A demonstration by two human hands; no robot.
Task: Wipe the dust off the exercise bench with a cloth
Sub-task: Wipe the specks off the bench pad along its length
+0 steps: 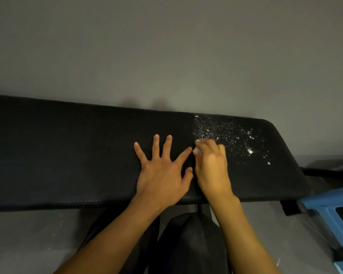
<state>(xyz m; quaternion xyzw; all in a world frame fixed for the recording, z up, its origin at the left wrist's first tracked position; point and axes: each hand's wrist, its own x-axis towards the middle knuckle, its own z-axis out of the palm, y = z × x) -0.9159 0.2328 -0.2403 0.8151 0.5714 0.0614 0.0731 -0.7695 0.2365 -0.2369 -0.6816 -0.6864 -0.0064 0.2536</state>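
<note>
Centrally, the black exercise bench [67,155] is set against a grey wall [166,56], with white dust [226,131] scattered over its right end. The left hand [162,171] is pressed flat, fingers spread wide. A pale cloth [198,153], mostly hidden, is gripped by the curled fingers of the right hand [212,167]. A blue stool [329,210] is seen beside the bench's right end.

The single head-worn camera looked forward and down, close above the left hand [162,173] and right hand [212,167], toward the wall [166,46] beyond them.

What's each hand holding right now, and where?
Nothing in the left hand, flat on the bench. The right hand grips a bunched pale cloth; only a sliver shows.
</note>
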